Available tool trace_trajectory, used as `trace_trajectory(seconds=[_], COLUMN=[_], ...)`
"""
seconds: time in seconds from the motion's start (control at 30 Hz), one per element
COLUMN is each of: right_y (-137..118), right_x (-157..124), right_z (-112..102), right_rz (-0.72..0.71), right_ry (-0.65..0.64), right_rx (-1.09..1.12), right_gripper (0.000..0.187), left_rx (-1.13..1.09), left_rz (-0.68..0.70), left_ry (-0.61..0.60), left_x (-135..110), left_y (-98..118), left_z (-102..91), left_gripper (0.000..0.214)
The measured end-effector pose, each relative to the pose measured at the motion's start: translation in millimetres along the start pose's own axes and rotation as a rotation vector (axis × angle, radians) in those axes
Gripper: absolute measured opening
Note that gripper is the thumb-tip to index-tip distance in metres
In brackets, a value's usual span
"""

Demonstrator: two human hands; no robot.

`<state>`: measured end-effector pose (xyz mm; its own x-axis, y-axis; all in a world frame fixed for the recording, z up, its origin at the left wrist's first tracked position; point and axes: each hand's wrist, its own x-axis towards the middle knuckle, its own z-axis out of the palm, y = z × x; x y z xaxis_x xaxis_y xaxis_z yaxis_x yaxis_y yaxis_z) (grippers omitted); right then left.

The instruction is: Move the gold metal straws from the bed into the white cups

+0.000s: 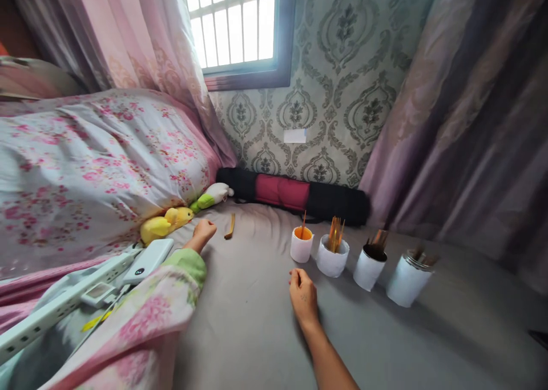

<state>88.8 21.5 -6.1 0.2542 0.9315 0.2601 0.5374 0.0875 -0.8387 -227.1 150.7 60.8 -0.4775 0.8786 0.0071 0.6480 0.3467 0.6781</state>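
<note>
My left hand (204, 230) is closed in a loose fist on the grey sheet (244, 333), with nothing showing in it. Just right of it lies a short, thin golden-brown piece (231, 225) with a darker end; its kind is unclear. My right hand (303, 294), also curled closed, rests below a white-wrapped cup (301, 251) with an orange inside and one thin stick (303, 221). Further right stand a wider white cup (333, 261) of several thin sticks (336, 234), a dark-lined white cup (369, 271) with brown sticks, and a white-wrapped jar (406, 284) holding dark sticks.
A black and red rolled bag (282, 191) lies along the patterned wall (334, 110). To the left are a floral pillow (107, 161), a yellow plush toy (165, 224), a green and white plush toy (209, 197), a white power bank (148, 260) and a power strip (64, 301).
</note>
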Motion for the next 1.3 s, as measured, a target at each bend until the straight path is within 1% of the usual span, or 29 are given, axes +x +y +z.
trace_trajectory(seconds=[0.2, 0.53, 0.73, 1.0, 1.2, 1.3], right_y=[1, 0, 0, 0, 2, 2], right_x=[2, 2, 2, 2, 3, 3], right_z=[1, 0, 0, 1, 2, 2], right_rz=[0.001, 0.012, 0.012, 0.022, 0.014, 0.015], right_ry=[-0.035, -0.044, -0.047, -0.054, -0.054, -0.066], right_rx=[-0.014, -0.042, -0.053, -0.076, -0.065, -0.058], right_gripper=[0.036, 0.036, 0.037, 0.036, 0.036, 0.036], left_rx=[0.130, 0.242, 0.287, 0.285, 0.231, 0.168], left_rz=[0.034, 0.107, 0.108, 0.105, 0.116, 0.145], left_ry=[-0.005, -0.078, -0.161, -0.210, -0.212, -0.191], left_x=[2, 0, 2, 7, 7, 6], left_y=[5, 14, 14, 15, 17, 16], left_z=[-1.7, 10.7, 19.7, 31.7, 38.3, 40.3], left_gripper=[0.011, 0.014, 0.033, 0.033, 0.033, 0.027])
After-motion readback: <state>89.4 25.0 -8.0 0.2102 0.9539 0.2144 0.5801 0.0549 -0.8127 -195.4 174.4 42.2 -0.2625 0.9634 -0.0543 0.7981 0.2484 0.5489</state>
